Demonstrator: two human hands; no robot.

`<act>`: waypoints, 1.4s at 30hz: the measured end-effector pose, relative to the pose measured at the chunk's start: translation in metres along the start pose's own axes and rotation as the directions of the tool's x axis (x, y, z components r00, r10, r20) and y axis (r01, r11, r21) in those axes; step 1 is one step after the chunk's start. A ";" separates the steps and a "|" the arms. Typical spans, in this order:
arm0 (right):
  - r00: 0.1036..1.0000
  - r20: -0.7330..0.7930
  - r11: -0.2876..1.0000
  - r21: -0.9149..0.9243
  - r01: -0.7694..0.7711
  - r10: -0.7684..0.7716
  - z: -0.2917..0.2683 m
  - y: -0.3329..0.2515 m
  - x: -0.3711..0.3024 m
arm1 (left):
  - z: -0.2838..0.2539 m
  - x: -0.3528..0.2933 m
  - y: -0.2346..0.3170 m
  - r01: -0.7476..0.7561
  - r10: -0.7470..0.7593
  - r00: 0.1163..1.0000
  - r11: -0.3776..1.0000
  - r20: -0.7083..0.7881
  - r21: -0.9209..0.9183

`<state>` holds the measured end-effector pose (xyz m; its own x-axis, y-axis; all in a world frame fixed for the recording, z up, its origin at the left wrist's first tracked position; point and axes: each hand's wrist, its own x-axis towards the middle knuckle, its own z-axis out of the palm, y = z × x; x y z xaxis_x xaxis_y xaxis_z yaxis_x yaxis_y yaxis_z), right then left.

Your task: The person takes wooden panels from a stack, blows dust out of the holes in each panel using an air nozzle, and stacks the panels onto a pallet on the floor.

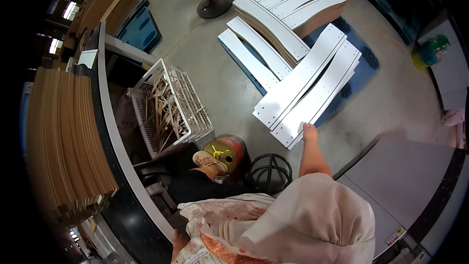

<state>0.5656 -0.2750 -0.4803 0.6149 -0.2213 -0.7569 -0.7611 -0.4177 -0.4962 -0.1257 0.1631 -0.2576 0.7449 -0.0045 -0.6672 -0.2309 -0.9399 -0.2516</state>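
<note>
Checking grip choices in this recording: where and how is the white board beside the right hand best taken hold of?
Probably by its near end, at the right long edge beside the right hand, coming from the person's side. The white board is long and flat, and that end points toward the person, appearing to jut past the blue pallet.

White boards (299, 76), curved along one edge, dotted with small holes near their ends, slant side by side across a blue pallet (366, 66), near ends overhanging.
</note>
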 end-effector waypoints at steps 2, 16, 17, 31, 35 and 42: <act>0.990 -0.112 0.996 -0.024 0.086 -0.088 0.015 -0.001 -0.007 | -0.021 0.006 0.002 -0.014 0.014 0.991 1.000 0.137 -0.002; 0.706 0.608 0.444 -0.553 0.705 -0.364 0.143 -0.009 -0.150 | -0.282 0.058 -0.003 0.386 -0.577 0.812 0.413 0.090 -0.825; 0.672 0.637 0.400 -0.542 0.739 -0.378 0.156 -0.015 -0.162 | -0.295 0.053 -0.001 0.352 -0.647 0.760 0.330 0.061 -0.876; -0.096 0.838 0.350 0.325 0.879 -0.537 0.283 -0.158 -0.434 | -0.275 0.010 0.090 0.184 -0.988 -0.095 0.105 -0.124 -0.977; -0.519 0.520 -0.053 0.670 0.740 -0.678 0.275 -0.209 -0.569 | -0.287 0.004 0.078 0.208 -0.979 -0.143 0.116 -0.147 -0.971; -0.893 -0.215 -0.851 0.452 0.267 -0.395 0.247 -0.281 -0.787 | -0.266 0.000 0.092 0.150 -0.956 -0.230 0.150 -0.182 -0.977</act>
<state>0.2445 0.2343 0.1495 -0.2043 0.1730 0.9635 0.7189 0.6945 0.0278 0.0193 -0.0137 -0.0940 0.1633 0.8377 0.5211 0.6888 -0.4750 0.5477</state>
